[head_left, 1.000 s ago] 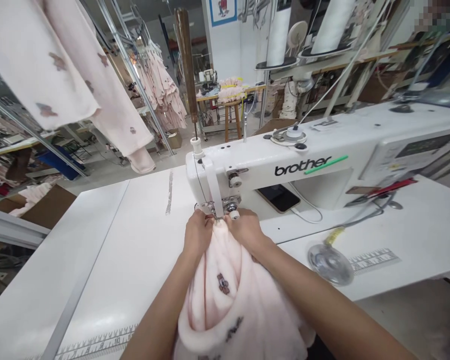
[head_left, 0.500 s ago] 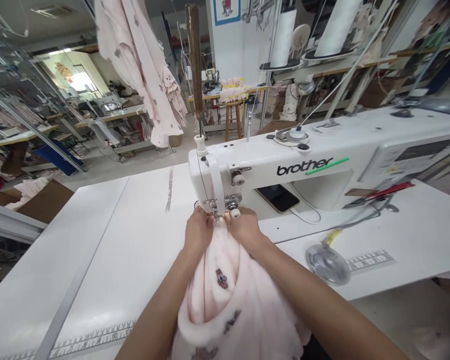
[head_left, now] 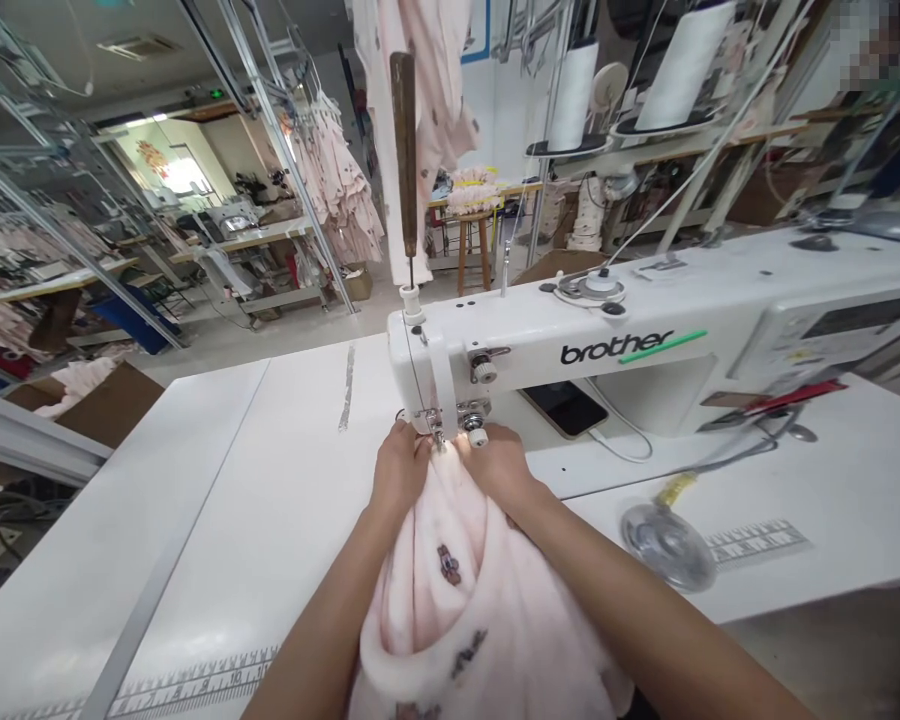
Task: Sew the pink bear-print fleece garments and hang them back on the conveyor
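Note:
Pale pink fleece fabric with small brown printed figures hangs in folds toward me, its far end bunched under the needle of a white sewing machine. My left hand grips the fabric just left of the presser foot, fingers curled close to it. To the right of the foot, my right hand holds the same fabric, its fingertips partly hidden behind the machine's knob. A white tape runs down the front of the machine head toward the needle.
A phone with a white cable lies under the machine arm. A clear round disc sits on the right of the white table. Thread cones stand behind. A wooden-handled tool rises from the machine head. Pink garments hang beyond.
The whole view has shifted slightly, so the machine and hands appear a little lower and to the right. The hanging garment behind has moved rightward. Both hands keep their hold beside the needle.

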A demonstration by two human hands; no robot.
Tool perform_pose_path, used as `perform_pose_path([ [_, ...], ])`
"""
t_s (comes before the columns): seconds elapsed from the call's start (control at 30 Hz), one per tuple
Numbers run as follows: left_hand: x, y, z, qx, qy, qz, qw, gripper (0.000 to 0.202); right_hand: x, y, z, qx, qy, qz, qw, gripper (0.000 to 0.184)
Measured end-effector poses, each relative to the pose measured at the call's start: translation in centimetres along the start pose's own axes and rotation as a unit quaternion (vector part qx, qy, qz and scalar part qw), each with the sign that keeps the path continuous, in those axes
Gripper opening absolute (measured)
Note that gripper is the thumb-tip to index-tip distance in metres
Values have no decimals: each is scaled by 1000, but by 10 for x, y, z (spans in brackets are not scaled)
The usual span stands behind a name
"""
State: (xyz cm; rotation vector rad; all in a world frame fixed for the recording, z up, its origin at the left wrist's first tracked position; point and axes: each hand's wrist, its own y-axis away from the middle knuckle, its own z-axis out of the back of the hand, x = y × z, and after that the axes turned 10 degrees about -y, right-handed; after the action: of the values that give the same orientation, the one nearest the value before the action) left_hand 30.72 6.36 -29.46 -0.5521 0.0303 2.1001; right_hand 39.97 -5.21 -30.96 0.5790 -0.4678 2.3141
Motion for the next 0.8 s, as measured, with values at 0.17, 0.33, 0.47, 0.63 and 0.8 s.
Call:
perform_pose_path([
  [0.17,3,2,4,9,28,-8,1000,20,-9,10,18,41,-51,59,996,33],
  [0.33,2,1,5,19,36,0,999,19,-8,10,21,41,-55,43,997,33],
  [0.47,3,1,6,33,50,-2,998,21,-6,10,20,44,-53,32,997,32],
  [0.63,3,2,7,48,68,4,997,23,-6,10,19,42,-58,28,997,32],
  [0.8,4,0,10,70,78,12,994,19,-6,10,18,40,-69,23,997,31],
])
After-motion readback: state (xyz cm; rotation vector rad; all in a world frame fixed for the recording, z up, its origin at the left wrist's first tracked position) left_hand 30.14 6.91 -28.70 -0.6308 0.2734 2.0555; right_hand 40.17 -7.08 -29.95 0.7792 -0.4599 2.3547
